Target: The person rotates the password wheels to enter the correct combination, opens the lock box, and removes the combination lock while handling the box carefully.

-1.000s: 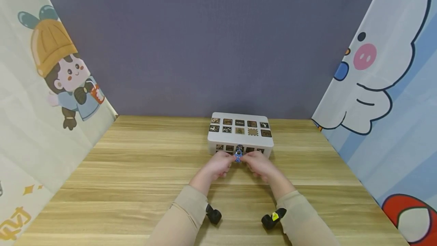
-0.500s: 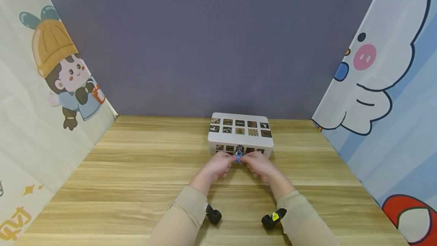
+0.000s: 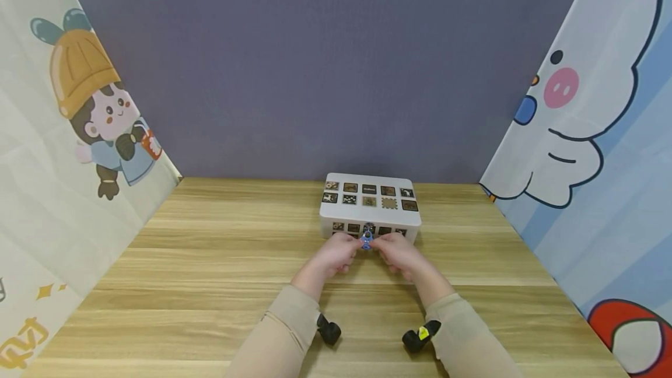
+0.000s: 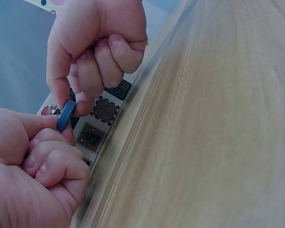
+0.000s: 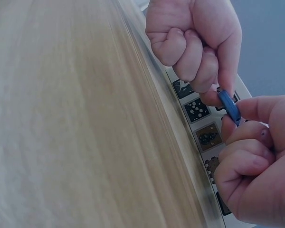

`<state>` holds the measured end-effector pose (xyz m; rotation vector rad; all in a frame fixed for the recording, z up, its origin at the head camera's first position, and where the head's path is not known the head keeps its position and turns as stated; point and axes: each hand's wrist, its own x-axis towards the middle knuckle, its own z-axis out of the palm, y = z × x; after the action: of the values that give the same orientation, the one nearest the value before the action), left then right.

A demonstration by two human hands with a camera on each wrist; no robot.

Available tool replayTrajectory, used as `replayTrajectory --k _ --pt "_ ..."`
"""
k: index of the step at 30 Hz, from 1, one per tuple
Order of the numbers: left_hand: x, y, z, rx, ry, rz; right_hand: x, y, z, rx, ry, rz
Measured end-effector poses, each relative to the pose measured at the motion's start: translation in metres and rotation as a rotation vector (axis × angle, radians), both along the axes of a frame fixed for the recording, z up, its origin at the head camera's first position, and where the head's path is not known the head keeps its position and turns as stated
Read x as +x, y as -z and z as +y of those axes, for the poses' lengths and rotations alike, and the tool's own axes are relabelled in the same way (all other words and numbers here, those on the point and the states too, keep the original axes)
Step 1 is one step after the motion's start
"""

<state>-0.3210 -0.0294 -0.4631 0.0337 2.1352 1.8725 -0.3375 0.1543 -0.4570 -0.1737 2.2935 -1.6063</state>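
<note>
A white lidded box (image 3: 370, 211) printed with small dark squares stands at the back of the table. At the middle of its front side is a small metal clasp (image 3: 369, 227). Just below the clasp is a small blue padlock (image 3: 366, 242), seen edge-on in both wrist views. My left hand (image 3: 338, 251) pinches its left side between thumb and index finger. From the right, my right hand (image 3: 398, 251) pinches it the same way. The other fingers of both hands are curled in. Whether the padlock's shackle passes through the clasp is too small to tell.
The wood-grain table (image 3: 236, 273) extends to both sides of the box and in front of it. A dark grey panel (image 3: 325, 69) rises behind. Cartoon-printed cloths stand along the left and right edges. Each sleeve cuff carries a black wrist camera (image 3: 328, 329).
</note>
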Motion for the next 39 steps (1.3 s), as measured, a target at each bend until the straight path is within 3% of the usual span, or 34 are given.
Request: replayTrajectory --k 31,39 --pt "-0.001 0.000 -0.001 -0.014 0.004 0.001 -0.002 0.003 0.005 -0.029 -0.047 -0.033" --pt "-0.001 0.001 -0.001 -0.015 -0.002 -0.005 -0.005 0.000 0.011 -0.013 -0.005 -0.012"
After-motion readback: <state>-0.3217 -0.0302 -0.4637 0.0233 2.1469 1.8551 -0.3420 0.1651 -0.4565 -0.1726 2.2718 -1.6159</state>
